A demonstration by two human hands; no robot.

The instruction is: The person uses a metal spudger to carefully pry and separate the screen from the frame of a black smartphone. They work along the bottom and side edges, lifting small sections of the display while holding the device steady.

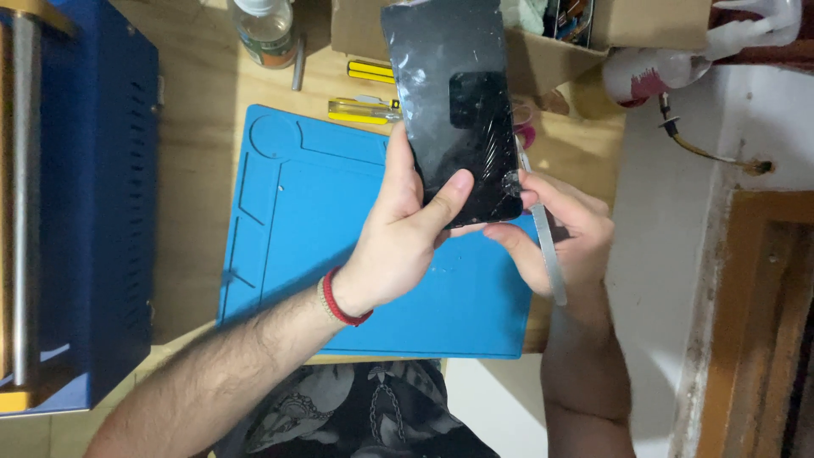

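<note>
A black phone (449, 102) with a cracked glass face is held upright above a blue work mat (305, 212). My left hand (398, 237) grips its lower end, thumb pressed on the glass near the bottom corner. My right hand (564, 242) supports the phone's lower right corner from beneath and holds a thin flat metal pry tool (547, 246), whose blade runs up along the phone's right edge. A red band circles my left wrist.
A blue machine (85, 195) stands at the left of the wooden table. Behind the mat lie yellow-handled screwdrivers (365, 108), a clear bottle (264, 30) and an open cardboard box (543, 42). A white wall and a wooden frame are to the right.
</note>
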